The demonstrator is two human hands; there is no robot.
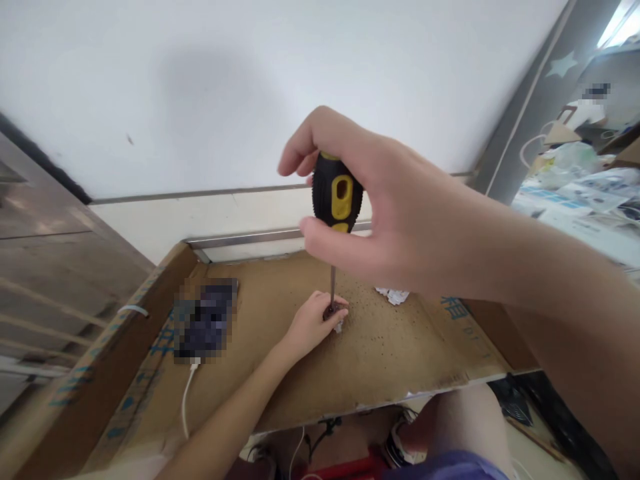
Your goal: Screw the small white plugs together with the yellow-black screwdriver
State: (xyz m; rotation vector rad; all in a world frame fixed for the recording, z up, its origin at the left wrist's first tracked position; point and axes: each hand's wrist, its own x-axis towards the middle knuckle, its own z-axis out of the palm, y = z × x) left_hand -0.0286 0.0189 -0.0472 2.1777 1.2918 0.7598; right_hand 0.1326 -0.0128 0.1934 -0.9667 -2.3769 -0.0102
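A black and yellow screwdriver (338,193) stands upright above the cardboard surface (395,353). Around its handle my right hand (370,180) is curled, thumb on the near side and fingers over the top. The metal shaft runs down to a small dark piece (331,312), which my left hand (320,320) pinches against the cardboard between thumb and fingers. Something whitish pokes out just below those fingertips. The fingers hide most of the small piece, and its details are too small to tell.
A pixelated dark phone-like object (207,320) with a white cable (186,400) lies at left. White scraps (394,295) and dark specks are on the cardboard. A pale wall (200,120) rises behind. At far right, a cluttered table (580,200) and a person are visible.
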